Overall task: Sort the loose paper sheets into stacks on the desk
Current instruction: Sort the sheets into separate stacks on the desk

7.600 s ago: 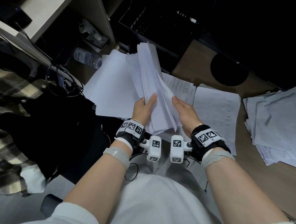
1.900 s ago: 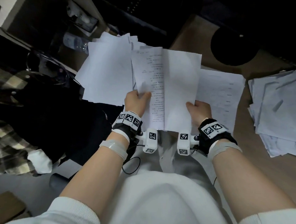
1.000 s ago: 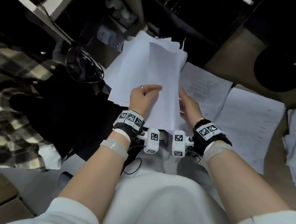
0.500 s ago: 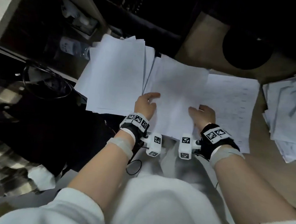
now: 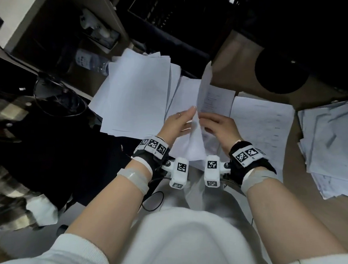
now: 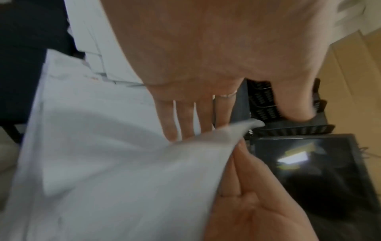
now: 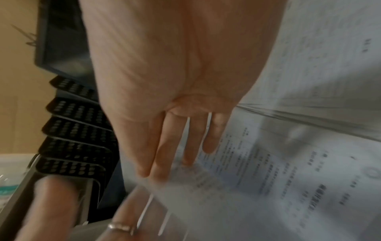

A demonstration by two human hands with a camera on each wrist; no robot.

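A white sheet (image 5: 204,88) stands nearly edge-on between my hands, printed side to the right. My left hand (image 5: 177,124) lays straight fingers (image 6: 185,117) against its blank side (image 6: 123,163), thumb held apart. My right hand (image 5: 218,128) grips the sheet's lower part from the printed side. On the desk lie a blank stack (image 5: 136,94) at left, a printed sheet (image 5: 218,100) in the middle and a printed stack (image 5: 260,125) beside it. An untidy loose pile (image 5: 333,143) sits at far right.
A black mesh file tray (image 5: 177,14) stands behind the stacks, with a dark round object (image 5: 280,73) at back right. A water bottle (image 5: 89,61) and a cable loop (image 5: 58,97) lie at left, beside dark clothing (image 5: 44,153). Bare wooden desk (image 5: 306,203) shows at near right.
Half a second ago the sheet lay flat, blank side up, on the middle stack under both hands. It has been lifted on edge, uncovering the printed sheet beneath.
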